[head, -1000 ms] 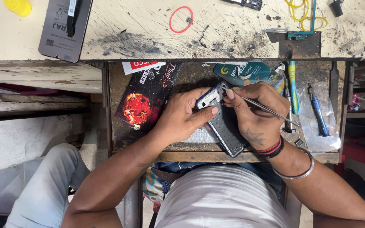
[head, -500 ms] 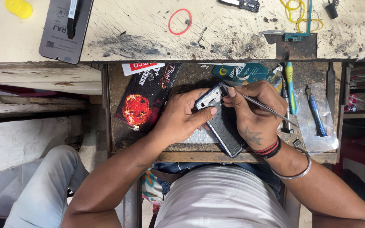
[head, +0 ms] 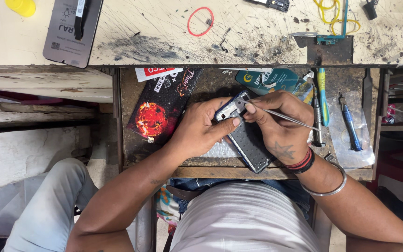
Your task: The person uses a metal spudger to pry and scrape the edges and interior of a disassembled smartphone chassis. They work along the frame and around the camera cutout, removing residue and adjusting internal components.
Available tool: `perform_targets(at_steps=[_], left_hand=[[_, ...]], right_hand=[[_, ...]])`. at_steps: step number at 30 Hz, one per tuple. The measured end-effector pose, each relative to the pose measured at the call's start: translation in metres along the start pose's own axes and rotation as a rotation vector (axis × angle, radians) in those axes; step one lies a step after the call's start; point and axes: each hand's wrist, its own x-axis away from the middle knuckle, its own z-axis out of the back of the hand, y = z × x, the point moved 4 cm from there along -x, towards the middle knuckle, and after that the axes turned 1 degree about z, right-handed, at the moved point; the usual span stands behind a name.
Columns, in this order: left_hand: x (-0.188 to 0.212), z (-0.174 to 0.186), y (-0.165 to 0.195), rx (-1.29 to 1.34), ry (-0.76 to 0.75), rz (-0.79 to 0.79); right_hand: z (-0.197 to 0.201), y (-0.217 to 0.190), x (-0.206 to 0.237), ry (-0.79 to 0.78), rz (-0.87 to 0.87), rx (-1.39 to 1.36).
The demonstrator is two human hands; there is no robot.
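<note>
My left hand grips the upper end of an opened phone frame, thumb pressed on its top edge. The phone lies tilted over an open wooden drawer, its lower end toward my body. My right hand pinches thin metal tweezers, whose tip touches the phone's top corner by the camera cutout. Red bands and a metal bangle circle my right wrist.
In the drawer lie a dark packet with a red planet picture, a teal card, a yellow-blue tool and a blue screwdriver on a plastic bag. On the scratched bench above lie a grey phone back, a red rubber band and yellow wires.
Both hands stay on the phone; the tweezers' tip shifts only slightly at the top corner. Nothing else has moved.
</note>
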Motion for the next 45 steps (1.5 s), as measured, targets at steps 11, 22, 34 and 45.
perform_targets(at_steps=[11, 22, 34, 45], left_hand=[[0.0006, 0.0008, 0.001, -0.028, 0.012, -0.018], [-0.0002, -0.001, -0.003, 0.024, 0.014, 0.003], [0.0008, 0.0004, 0.0004, -0.041, 0.018, -0.041], [-0.0017, -0.0008, -0.0025, -0.013, 0.017, -0.023]], right_hand=[[-0.0019, -0.0059, -0.0025, -0.066, 0.07, 0.108], [-0.0041, -0.0092, -0.0004, -0.008, 0.094, 0.129], [-0.0012, -0.0067, -0.0023, -0.017, 0.079, 0.101], [-0.002, -0.0051, -0.0012, 0.017, 0.044, 0.085]])
